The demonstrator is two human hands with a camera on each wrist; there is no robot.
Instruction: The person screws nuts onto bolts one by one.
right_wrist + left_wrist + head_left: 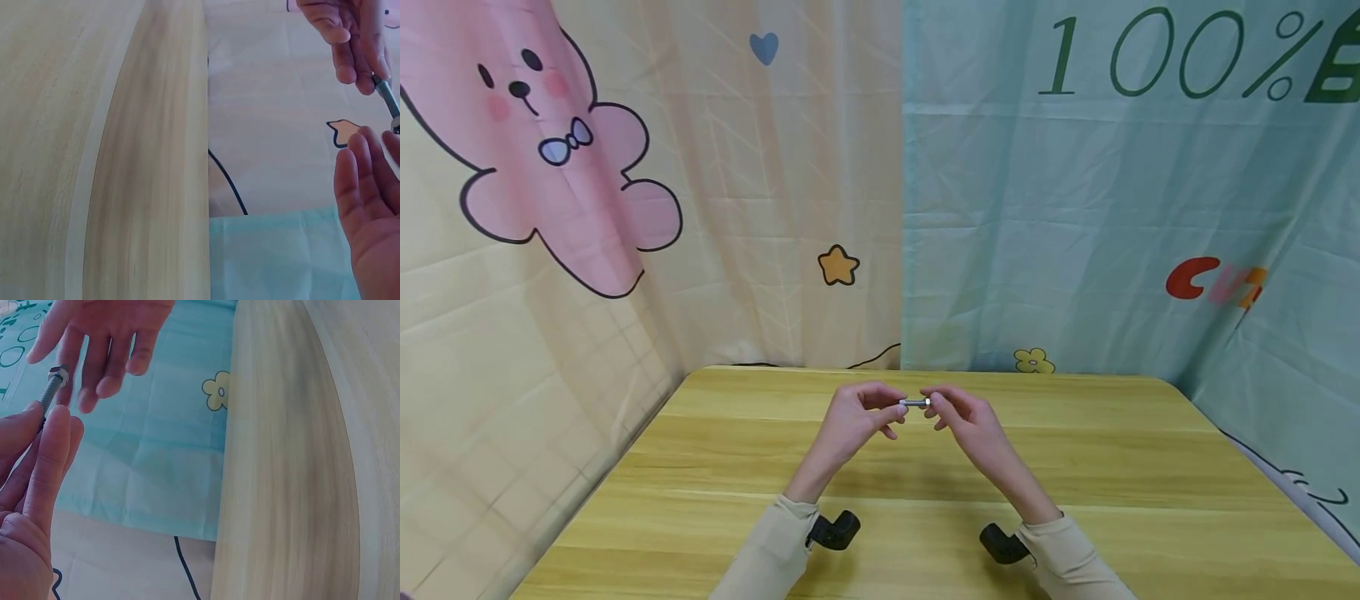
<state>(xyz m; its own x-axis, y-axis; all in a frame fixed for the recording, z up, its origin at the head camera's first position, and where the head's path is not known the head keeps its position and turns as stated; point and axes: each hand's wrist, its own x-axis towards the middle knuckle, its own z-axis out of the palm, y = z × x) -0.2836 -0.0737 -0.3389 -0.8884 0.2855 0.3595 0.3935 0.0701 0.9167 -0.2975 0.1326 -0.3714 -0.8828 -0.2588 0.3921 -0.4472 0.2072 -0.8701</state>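
Observation:
A small silver bolt (pixel 913 403) is held level above the table between the two hands. My left hand (pixel 863 415) pinches its left end between thumb and fingers. The threaded shank (pixel 48 395) shows in the left wrist view, with a hexagonal piece (pixel 58 375) at the far end; whether this is the head or a nut I cannot tell. My right hand (pixel 962 417) is at that hexagonal end, its fingers fairly straight. In the left wrist view the right thumb (pixel 47 334) stands apart from the metal while the index finger lies behind it.
Below the hands spreads a wood-grain table (pixel 737 467). Printed curtains (pixel 1045 208) hang behind it and along both sides. Black devices (pixel 835 531) are worn at both wrists, by the cuffs of the light sleeves (pixel 771 546).

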